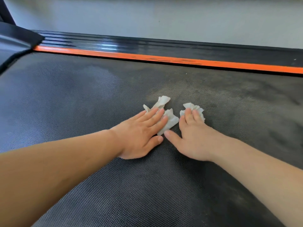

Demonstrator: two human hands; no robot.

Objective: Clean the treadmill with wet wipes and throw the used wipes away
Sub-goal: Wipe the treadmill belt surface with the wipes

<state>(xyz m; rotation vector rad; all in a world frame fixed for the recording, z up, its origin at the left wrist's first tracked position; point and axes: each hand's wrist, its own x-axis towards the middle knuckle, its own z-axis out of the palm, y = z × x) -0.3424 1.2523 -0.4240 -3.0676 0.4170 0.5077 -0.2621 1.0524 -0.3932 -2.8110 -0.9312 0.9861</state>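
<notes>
The treadmill's black textured belt (82, 99) fills most of the head view. My left hand (141, 135) lies flat on the belt, its straight fingers pressing a crumpled white wet wipe (170, 120). Beside it, my right hand (191, 136) also lies flat, and its fingertips press a second, smaller crumpled wipe (193, 106). The two thumbs nearly touch on the belt between the hands. A paler, dusty patch shows on the belt beyond and to the right of the wipes.
An orange stripe (164, 58) and a black ribbed side rail (131, 44) run along the belt's far edge. Grey floor (164, 15) lies beyond the rail. A black motor cover (14, 40) sits at the upper left.
</notes>
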